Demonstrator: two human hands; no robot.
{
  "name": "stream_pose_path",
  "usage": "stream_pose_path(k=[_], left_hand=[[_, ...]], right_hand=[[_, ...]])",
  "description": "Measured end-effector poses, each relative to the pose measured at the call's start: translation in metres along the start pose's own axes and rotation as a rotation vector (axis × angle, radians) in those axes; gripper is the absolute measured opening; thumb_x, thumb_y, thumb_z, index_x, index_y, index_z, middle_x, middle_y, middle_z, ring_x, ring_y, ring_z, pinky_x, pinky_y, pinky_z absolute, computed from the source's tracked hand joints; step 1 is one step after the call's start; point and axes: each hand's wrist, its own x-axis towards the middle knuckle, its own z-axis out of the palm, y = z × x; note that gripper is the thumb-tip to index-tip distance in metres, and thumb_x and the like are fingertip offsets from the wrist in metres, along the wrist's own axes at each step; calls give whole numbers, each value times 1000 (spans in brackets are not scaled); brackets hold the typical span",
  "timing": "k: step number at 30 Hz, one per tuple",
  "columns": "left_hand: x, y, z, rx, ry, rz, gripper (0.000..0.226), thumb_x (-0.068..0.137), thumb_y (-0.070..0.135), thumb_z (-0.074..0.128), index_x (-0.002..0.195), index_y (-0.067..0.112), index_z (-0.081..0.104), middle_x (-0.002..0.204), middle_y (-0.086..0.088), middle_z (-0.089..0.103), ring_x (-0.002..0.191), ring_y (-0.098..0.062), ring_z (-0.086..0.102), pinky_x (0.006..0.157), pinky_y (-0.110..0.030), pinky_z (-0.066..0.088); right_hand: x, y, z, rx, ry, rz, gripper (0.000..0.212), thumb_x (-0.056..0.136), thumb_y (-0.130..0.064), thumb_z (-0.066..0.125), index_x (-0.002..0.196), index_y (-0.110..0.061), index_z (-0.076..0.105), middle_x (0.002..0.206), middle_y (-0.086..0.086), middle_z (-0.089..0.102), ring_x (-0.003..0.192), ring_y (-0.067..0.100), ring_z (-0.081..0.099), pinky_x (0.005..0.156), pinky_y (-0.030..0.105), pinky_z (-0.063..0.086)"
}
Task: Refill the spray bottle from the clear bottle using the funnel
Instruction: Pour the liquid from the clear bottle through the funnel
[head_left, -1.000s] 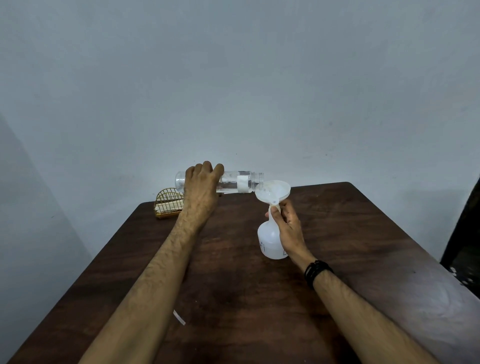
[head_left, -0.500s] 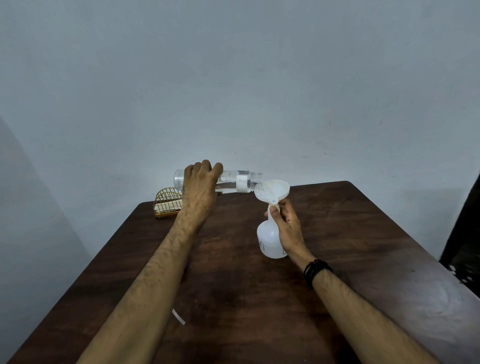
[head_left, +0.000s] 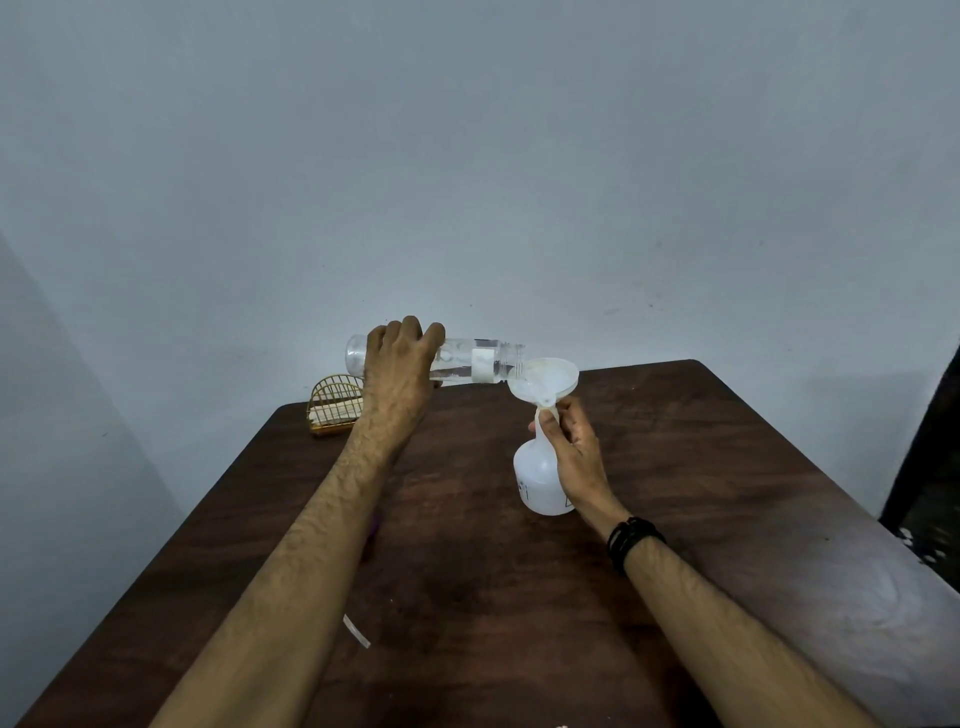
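The left hand (head_left: 397, 364) grips the clear bottle (head_left: 467, 360), held nearly level, mouth at the funnel (head_left: 545, 379) rim. The right hand (head_left: 574, 452) pinches the neck of the spray bottle (head_left: 537, 480) standing on the counter (head_left: 727, 493), funnel in it.

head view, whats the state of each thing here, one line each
clear bottle: uncapped, tipped almost level, mouth at the funnel rim
funnel: seated in the spray bottle neck
spray bottle: upright on the table, top off
left hand: grips the clear bottle
right hand: holds the spray bottle neck
wire holder: upright at the table's far edge
table: bears the spray bottle and wire holder
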Motion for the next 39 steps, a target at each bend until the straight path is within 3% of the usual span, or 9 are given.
stream_pose_path(k=[17, 21, 24, 29, 33, 39], left_hand=[[11, 4, -15, 25, 19, 79, 57, 46, 0, 85, 98, 10, 65, 87, -11, 57, 77, -31, 55, 84, -46, 43], [18, 6, -18, 45, 52, 115, 54, 48, -8, 76, 97, 11, 65, 87, -10, 56, 78, -30, 53, 86, -45, 43], [25, 8, -22, 44, 93, 151, 50, 50, -10, 67, 95, 11, 64, 87, -10, 56, 78, -32, 53, 86, -45, 43], [34, 12, -27, 37, 207, 213, 45, 60, -5, 39, 93, 11, 64, 86, -10, 54, 77, -32, 51, 86, -43, 41], [40, 12, -27, 74, 232, 231, 43, 58, -9, 48, 93, 11, 64, 87, -10, 55, 79, -32, 51, 88, -42, 39], [42, 10, -29, 91, 265, 258, 41, 61, -7, 43, 92, 11, 64, 88, -10, 55, 81, -32, 52, 90, -41, 37]], right_hand=[[1, 1, 1, -2, -1, 13, 27, 85, -73, 51, 108, -60, 55, 106, -9, 73, 107, 12, 68, 101, 52, 52], [0, 1, 1, -8, 5, 21, 27, 86, -72, 51, 110, -59, 55, 108, -10, 73, 107, 11, 68, 101, 51, 53], [1, 1, 1, -10, 3, 24, 39, 86, -72, 51, 117, -49, 56, 107, -7, 73, 107, 14, 68, 100, 54, 52], [1, 2, 1, -14, 3, 27, 37, 90, -67, 52, 120, -46, 56, 107, -7, 73, 107, 13, 68, 100, 52, 53], [1, 2, 1, -13, -3, 25, 38, 90, -67, 51, 120, -44, 56, 107, -8, 73, 107, 13, 68, 101, 52, 52], [1, 3, 1, 1, -6, 27, 44, 86, -72, 51, 120, -45, 56, 108, -7, 72, 109, 14, 67, 102, 53, 52]])
